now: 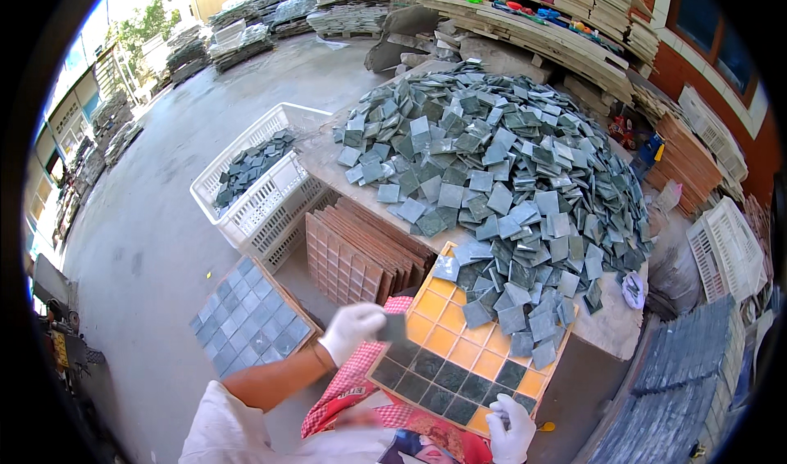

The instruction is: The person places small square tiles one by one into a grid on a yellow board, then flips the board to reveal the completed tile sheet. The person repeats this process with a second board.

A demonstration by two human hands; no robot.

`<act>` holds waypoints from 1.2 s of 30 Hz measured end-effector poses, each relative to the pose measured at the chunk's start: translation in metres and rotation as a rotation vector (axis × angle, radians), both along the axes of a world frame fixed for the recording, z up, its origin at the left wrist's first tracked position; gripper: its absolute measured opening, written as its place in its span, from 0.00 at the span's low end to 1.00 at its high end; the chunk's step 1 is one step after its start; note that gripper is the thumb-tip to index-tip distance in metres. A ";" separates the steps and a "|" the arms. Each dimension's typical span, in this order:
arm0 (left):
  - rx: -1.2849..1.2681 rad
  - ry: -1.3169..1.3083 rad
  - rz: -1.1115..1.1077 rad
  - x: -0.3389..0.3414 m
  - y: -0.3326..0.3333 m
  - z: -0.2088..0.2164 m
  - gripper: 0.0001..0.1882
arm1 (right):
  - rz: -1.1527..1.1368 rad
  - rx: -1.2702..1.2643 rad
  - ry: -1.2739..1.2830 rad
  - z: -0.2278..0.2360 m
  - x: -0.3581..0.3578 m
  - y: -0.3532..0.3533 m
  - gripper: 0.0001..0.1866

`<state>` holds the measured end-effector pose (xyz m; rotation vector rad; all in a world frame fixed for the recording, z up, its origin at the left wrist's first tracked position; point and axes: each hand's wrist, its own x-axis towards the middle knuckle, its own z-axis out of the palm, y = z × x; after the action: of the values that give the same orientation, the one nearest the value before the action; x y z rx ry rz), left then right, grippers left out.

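Note:
My left hand [354,331], in a white glove, pinches a dark grey-green square stone tile [394,327] above the left side of an orange gridded tray [443,341]. Dark square tiles [437,399] fill much of the tray's two nearest rows; an orange cell shows by the near right corner. At that corner is my right hand [510,431], also gloved, its fingers bent and slightly apart with nothing visible in them. Loose tiles from a large heap [492,169] spill over the tray's far right part. The tray slopes toward my red-and-white checked apron [352,390].
Brown gridded trays [344,255] stand on edge left of the table [328,148]. Farther left are a tile-covered board [250,312] and white plastic crates [270,193] holding tiles. Stacked slate strips [676,382] line the right side; stone piles [348,9] stand behind.

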<state>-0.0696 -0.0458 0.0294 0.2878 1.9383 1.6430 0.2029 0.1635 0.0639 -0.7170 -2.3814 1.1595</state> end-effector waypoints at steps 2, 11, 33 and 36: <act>0.104 0.237 0.278 -0.101 -0.046 0.019 0.12 | -0.025 -0.005 0.022 -0.012 0.006 0.016 0.15; 0.335 0.010 0.372 -0.233 -0.166 0.005 0.28 | -0.219 0.206 -0.114 -0.030 -0.020 0.082 0.15; 0.224 -0.078 0.044 0.000 0.007 -0.032 0.18 | 0.416 0.105 -0.339 -0.048 0.011 0.056 0.12; 0.221 -0.080 0.039 0.004 0.009 -0.033 0.17 | 0.315 0.189 -0.322 -0.051 0.014 0.041 0.13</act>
<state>-0.0652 -0.0371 -0.0035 0.2676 1.7161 1.8681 0.2172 0.2048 0.0133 -0.5083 -2.9109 0.9724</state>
